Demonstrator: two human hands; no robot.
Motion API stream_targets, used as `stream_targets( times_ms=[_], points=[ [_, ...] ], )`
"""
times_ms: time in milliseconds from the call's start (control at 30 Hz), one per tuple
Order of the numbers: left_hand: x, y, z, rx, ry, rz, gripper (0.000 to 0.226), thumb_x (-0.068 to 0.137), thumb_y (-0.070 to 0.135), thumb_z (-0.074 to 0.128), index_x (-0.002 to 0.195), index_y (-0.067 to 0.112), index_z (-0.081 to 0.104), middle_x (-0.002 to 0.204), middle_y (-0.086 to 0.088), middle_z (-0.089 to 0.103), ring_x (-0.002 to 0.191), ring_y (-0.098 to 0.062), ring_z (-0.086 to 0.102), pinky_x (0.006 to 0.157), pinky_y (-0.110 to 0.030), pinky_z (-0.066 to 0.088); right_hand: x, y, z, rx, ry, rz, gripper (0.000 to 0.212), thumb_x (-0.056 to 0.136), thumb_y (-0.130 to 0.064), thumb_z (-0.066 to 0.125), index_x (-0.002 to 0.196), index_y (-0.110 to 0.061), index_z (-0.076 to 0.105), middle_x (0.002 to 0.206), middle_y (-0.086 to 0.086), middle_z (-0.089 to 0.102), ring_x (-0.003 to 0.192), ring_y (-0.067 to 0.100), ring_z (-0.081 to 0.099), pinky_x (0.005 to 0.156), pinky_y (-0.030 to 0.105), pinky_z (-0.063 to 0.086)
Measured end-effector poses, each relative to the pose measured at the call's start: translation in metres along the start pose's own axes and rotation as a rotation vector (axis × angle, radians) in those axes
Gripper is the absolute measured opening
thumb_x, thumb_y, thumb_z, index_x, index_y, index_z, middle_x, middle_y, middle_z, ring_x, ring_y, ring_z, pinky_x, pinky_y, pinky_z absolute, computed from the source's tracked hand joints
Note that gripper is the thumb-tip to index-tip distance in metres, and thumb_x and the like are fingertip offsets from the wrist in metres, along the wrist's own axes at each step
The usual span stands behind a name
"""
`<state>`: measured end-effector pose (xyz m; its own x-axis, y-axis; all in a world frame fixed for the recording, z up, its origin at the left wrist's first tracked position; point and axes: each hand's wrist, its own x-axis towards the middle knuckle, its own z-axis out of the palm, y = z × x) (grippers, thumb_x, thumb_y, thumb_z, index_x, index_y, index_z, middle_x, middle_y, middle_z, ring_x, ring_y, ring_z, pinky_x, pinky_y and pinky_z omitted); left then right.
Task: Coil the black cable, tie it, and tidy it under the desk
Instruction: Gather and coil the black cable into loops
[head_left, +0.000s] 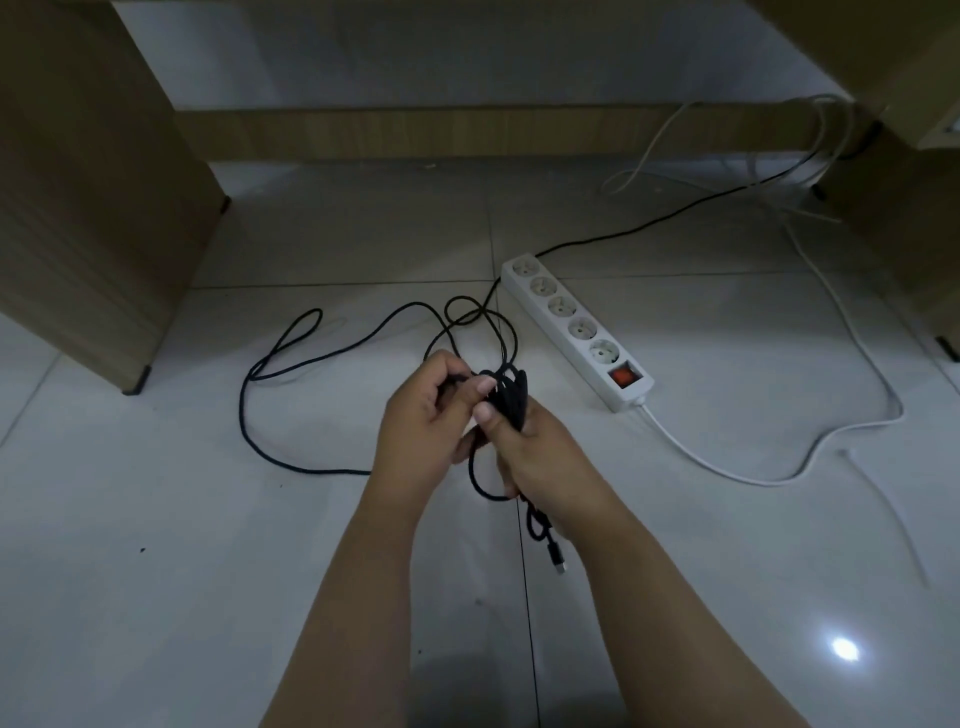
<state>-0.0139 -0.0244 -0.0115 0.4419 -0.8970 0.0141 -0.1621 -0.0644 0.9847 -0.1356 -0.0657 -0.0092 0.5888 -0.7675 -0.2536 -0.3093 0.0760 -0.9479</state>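
Observation:
A long black cable (270, 364) lies in loose loops on the tiled floor and runs off to the right rear under the desk. Part of it is gathered into a small coil (511, 392), and my right hand (540, 452) is closed around that coil. My left hand (431, 410) pinches a strand of the same cable right beside the coil. A loop hangs below my hands, and the cable's plug end (557, 558) dangles near my right wrist. A thin white tie (883, 514) lies on the floor to the right, apart from both hands.
A white power strip (574, 332) with a lit red switch lies just right of my hands; its white cord (753, 475) curves across the floor. Wooden desk panels stand at left (88, 208) and right (904, 218), with a low crossbar (467, 132) behind. More white cables (649, 156) bunch at the back right.

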Motion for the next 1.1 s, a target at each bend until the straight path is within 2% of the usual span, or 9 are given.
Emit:
stream_targets(
  times_ms=[67,167,267,433,500,600,733,933,1100],
  points=[
    [0.000,0.000,0.003,-0.022,-0.021,-0.012,0.020,0.097,0.022,0.057,0.080,0.012,0.053,0.071,-0.004,0.058,0.057,-0.017,0.052,0.054,-0.028,0.045,-0.001,0.001,0.003,0.056,-0.037,0.011,0.026,0.100,-0.043,0.047,0.101,-0.020,0.060,0.062,-0.003,0.065,0.045,0.010,0.044,0.050,0.024,0.040],
    [0.001,-0.005,0.001,0.017,0.010,-0.004,0.020,0.100,0.028,0.051,0.080,0.023,0.054,0.072,0.015,0.056,0.072,-0.005,0.053,0.069,-0.021,0.045,0.002,0.004,-0.002,0.086,-0.020,0.075,0.030,0.099,-0.040,0.050,0.078,-0.019,0.056,0.046,-0.009,0.048,0.052,0.014,0.047,0.063,0.031,0.044],
    [0.002,-0.008,-0.003,-0.016,0.055,0.009,0.008,0.099,0.023,0.053,0.092,0.021,0.056,0.081,0.012,0.056,0.074,-0.002,0.053,0.072,-0.019,0.045,0.002,0.006,-0.012,0.203,0.007,0.072,0.030,0.101,-0.033,0.049,0.078,-0.016,0.059,0.045,-0.005,0.043,0.068,0.022,0.063,0.077,0.037,0.046],
    [0.002,-0.007,0.003,0.133,0.229,0.137,0.012,0.087,0.021,0.071,0.087,0.023,0.059,0.100,0.012,0.049,0.091,-0.009,0.053,0.081,-0.011,0.043,0.004,0.003,-0.016,0.586,0.134,0.077,0.028,0.103,-0.025,0.045,0.083,-0.010,0.058,0.052,-0.001,0.046,0.055,0.019,0.064,0.064,0.034,0.052],
    [0.001,-0.009,0.006,0.125,0.077,0.132,0.016,0.080,0.022,0.077,0.078,0.016,0.062,0.090,0.006,0.058,0.085,-0.017,0.058,0.078,-0.018,0.048,0.006,0.001,-0.019,0.640,0.183,0.068,0.028,0.103,-0.026,0.044,0.083,-0.010,0.057,0.051,-0.002,0.043,0.049,0.016,0.059,0.057,0.029,0.051],
    [-0.003,-0.009,0.005,-0.080,-0.194,-0.073,0.018,0.076,0.018,0.080,0.079,0.009,0.065,0.081,-0.013,0.071,0.077,-0.027,0.066,0.073,-0.035,0.057,0.007,0.000,-0.024,0.645,0.210,0.044,0.028,0.102,-0.025,0.045,0.082,-0.010,0.057,0.051,-0.002,0.040,0.046,0.014,0.052,0.056,0.028,0.051],
    [-0.005,-0.008,0.004,-0.163,-0.233,-0.140,0.016,0.072,0.003,0.080,0.080,0.008,0.068,0.080,-0.013,0.069,0.072,-0.013,0.066,0.068,-0.021,0.052,0.008,0.003,-0.023,0.697,0.240,0.042,0.028,0.102,-0.025,0.046,0.081,-0.011,0.057,0.050,-0.003,0.038,0.047,0.013,0.048,0.057,0.028,0.047],
    [-0.005,-0.011,0.003,0.034,-0.399,-0.163,0.011,0.074,0.015,0.082,0.079,0.016,0.072,0.077,0.003,0.070,0.083,-0.017,0.066,0.094,-0.035,0.049,0.008,0.002,-0.027,0.757,0.256,0.069,0.024,0.102,-0.025,0.047,0.087,-0.010,0.056,0.050,-0.005,0.038,0.043,0.011,0.042,0.051,0.026,0.046],
    [-0.006,-0.013,-0.004,0.181,-0.578,-0.219,0.011,0.075,0.021,0.082,0.074,0.024,0.072,0.080,-0.004,0.068,0.087,-0.016,0.064,0.093,-0.041,0.050,0.006,0.006,-0.021,0.756,0.265,0.076,0.022,0.102,-0.027,0.048,0.093,-0.010,0.058,0.051,-0.004,0.035,0.040,0.009,0.030,0.050,0.027,0.041]
  ],
)
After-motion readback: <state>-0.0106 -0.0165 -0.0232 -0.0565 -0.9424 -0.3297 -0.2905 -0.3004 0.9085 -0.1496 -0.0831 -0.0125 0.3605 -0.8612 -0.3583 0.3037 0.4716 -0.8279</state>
